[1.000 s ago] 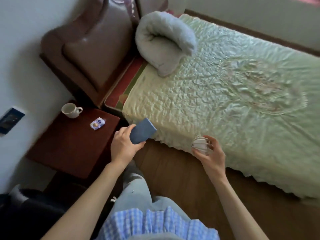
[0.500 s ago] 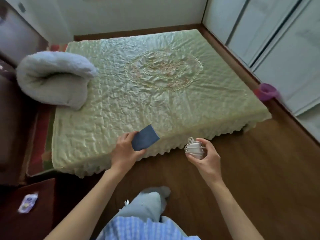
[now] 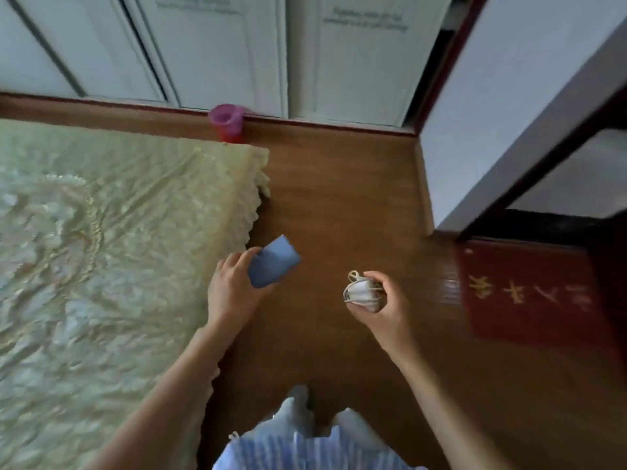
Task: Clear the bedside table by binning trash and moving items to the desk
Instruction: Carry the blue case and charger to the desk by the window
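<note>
Brown wood floor beside the green quilted bed (image 3: 101, 249): left hand (image 3: 234, 293) grips a flat blue rectangular case (image 3: 273, 266), right hand (image 3: 383, 307) clutches a white cable-wrapped charger (image 3: 361, 293), both mid-carry; next, probably finding the desk

Blue card-like item (image 3: 273, 266): flat, rectangular, matte; tilted, one corner raised; held in left hand (image 3: 234, 293), beside bed edge. White charger (image 3: 362, 292): compact block, cord wound around it, loop protruding at top; held in right hand (image 3: 386, 307), above wooden floor.
</note>
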